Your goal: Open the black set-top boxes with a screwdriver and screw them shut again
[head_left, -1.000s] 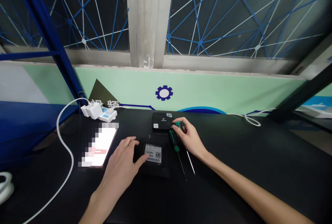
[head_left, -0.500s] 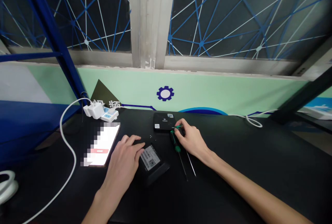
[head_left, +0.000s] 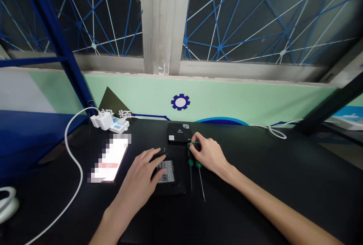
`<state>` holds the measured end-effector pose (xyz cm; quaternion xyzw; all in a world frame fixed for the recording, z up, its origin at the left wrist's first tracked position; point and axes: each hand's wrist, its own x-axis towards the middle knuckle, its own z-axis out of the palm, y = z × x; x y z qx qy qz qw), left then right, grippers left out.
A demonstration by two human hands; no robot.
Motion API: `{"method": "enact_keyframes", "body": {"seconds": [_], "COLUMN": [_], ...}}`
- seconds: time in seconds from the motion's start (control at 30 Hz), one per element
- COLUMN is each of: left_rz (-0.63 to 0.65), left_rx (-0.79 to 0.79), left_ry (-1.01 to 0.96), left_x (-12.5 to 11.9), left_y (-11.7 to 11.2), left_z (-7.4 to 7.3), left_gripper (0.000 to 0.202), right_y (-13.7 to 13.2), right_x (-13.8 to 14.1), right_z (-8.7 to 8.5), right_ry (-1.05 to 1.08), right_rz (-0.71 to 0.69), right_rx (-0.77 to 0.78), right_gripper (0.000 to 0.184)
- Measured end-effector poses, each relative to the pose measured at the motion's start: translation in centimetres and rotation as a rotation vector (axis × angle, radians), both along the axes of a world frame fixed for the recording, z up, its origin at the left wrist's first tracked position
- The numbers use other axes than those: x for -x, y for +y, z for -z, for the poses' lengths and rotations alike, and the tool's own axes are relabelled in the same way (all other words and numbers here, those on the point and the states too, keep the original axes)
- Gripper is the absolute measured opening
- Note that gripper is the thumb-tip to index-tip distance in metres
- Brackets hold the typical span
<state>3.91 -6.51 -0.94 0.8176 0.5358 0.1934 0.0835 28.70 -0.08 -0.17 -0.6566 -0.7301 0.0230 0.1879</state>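
My left hand (head_left: 146, 167) has its fingers spread over a black device (head_left: 177, 189) with a white printed label, thumb and fingers along its left and upper edges. Two screwdrivers lie to the right of this device, side by side, shafts toward me: a left screwdriver (head_left: 191, 163) and a right screwdriver (head_left: 199, 165), both with green and black handles. At the top of the handles, my right hand (head_left: 210, 152) pinches the end of the right screwdriver with thumb and forefinger, close against the left one. Small screws (head_left: 164, 149) lie just beyond my left fingertips.
A black box (head_left: 179, 133) with stickers lies behind the screwdrivers. On the left are a lit phone (head_left: 110, 162), a white power strip (head_left: 120, 125) with a plugged-in adapter, and a white cable (head_left: 74, 154). The green wall edges the black table.
The labelled device has turned to sit straighter, and my left hand has moved right with it. My right hand has swung the screwdrivers so that they lie closer to straight.
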Motion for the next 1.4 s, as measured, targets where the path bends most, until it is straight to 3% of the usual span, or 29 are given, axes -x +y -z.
{"method": "enact_keyframes", "body": {"seconds": [0.47,0.97,1.4], "left_rz": [-0.029,-0.021,-0.017], "left_rx": [0.004,0.012,-0.046], "left_ry": [-0.028,-0.049,-0.058], "left_x": [-0.1,0.1,0.1], "left_y": [-0.1,-0.4,-0.3], "left_z": [-0.1,0.1,0.6], "left_gripper": [0.034,0.038,0.036], "right_y": [-0.2,-0.4,-0.4], "right_x": [0.1,0.5,1.5], "right_z": [-0.3,0.6,1.2], "right_ry": [-0.035,-0.071,0.068], "right_rz": [0.016,-0.025,-0.067], "right_rx": [0.013,-0.096,-0.157], "right_gripper": [0.008,0.039,0.033]}}
